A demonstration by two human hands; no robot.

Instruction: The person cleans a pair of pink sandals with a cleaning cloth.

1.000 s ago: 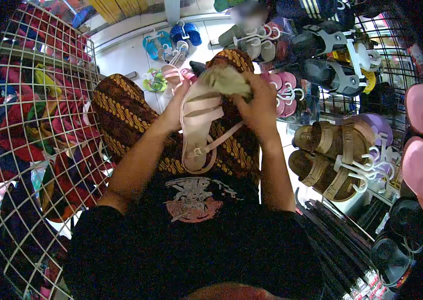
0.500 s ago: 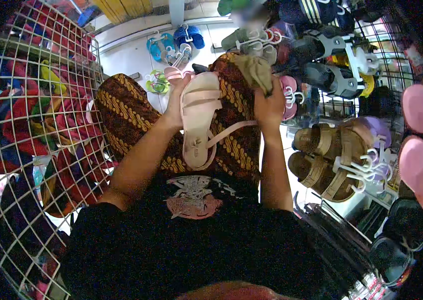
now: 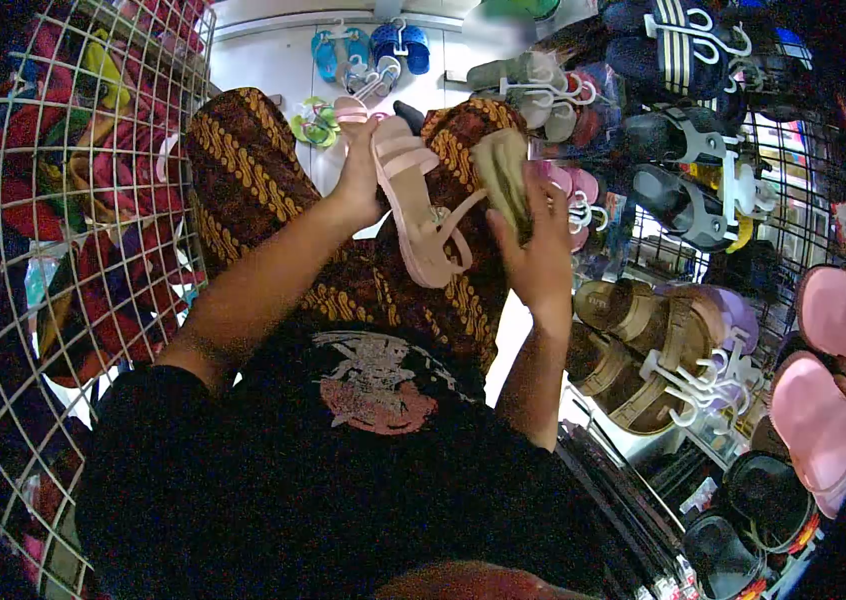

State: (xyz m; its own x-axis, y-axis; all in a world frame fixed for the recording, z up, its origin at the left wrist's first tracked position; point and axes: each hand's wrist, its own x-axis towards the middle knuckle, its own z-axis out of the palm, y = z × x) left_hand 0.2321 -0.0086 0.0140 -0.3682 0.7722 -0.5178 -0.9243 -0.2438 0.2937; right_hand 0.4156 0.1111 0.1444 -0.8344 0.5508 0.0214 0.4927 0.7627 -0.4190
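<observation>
A pale pink strappy sandal is held tilted above the patterned cloth over the lap. My left hand is closed round the sandal's toe end, on its left side. The loose ankle strap curves toward the right. To the right of the sandal, my right hand has its fingers bent against a folded olive-green cloth, holding it apart from the sandal.
A wire grid with colourful footwear behind it stands on the left. Brown sandals, grey-black sandals and pink sandals are on the right. Blue slippers lie on the white floor ahead.
The sandal has turned from sole-facing to a more sideways tilt, and its strap has come away from my right hand. The view has shifted, and the cloth now shows more folded.
</observation>
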